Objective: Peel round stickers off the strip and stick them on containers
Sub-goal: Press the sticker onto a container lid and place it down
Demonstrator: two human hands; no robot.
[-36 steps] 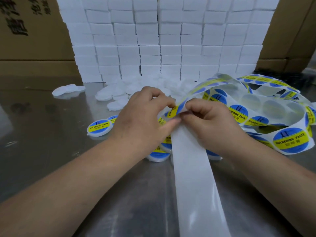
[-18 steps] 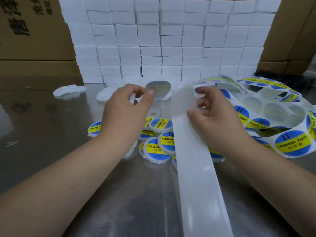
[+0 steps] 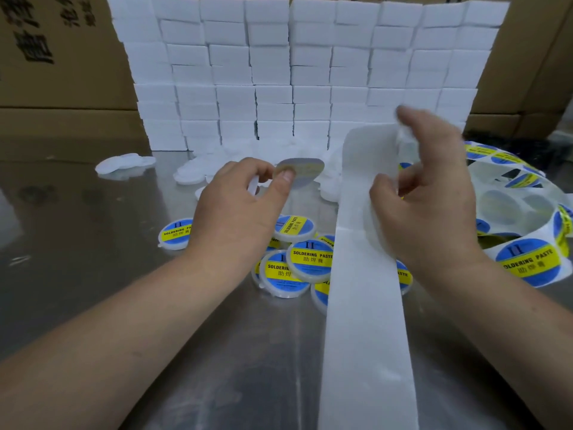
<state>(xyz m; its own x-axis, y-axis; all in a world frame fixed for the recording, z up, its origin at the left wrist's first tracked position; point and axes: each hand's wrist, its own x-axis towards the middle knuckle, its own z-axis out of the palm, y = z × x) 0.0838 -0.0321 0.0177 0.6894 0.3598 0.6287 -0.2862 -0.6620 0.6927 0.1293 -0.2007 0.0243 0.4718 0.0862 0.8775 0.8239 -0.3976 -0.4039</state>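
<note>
Now the left hand is holding up a peeled round sticker.
Thumb and finger are pinching its edge, pale back side facing us; the right hand is gripping the white strip beside this pinch. Next, I think, it is needing a bare container, lying just beyond the pinch. Labelled containers below it are showing "SOLDERING PASTE".

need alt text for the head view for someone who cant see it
A person's left hand pinches a peeled round sticker, its back to the camera, while the right hand holds the white strip above a metal table. Labelled blue-and-yellow containers lie between the hands, with stacked white boxes behind.
</note>
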